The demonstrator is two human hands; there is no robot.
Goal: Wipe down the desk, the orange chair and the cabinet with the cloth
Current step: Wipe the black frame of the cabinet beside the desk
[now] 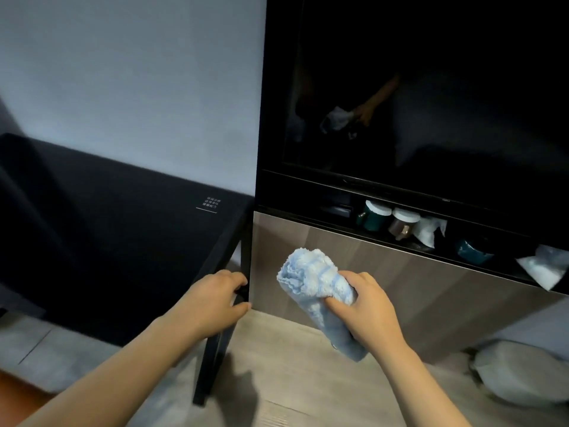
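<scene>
My right hand [371, 306] grips a bunched light blue cloth [314, 288] in front of the cabinet's brown lower panel [415, 272]. The cloth's top end lies close to or against that panel. My left hand [215, 300] curls round the right front corner of the black desk [107, 241], just left of the cabinet's edge. The cabinet [400, 195] has a dark glass upper door that reflects my hand and the cloth. A sliver of orange [15, 386] shows at the bottom left edge; whether it is the chair cannot be told.
An open shelf slot in the cabinet holds a green mug [374, 215], a brown mug [403, 224], crumpled white bags and a teal bowl [472, 252]. A white bag [520, 374] lies on the wooden floor at the right. The black desk leg [212, 359] stands between my arms.
</scene>
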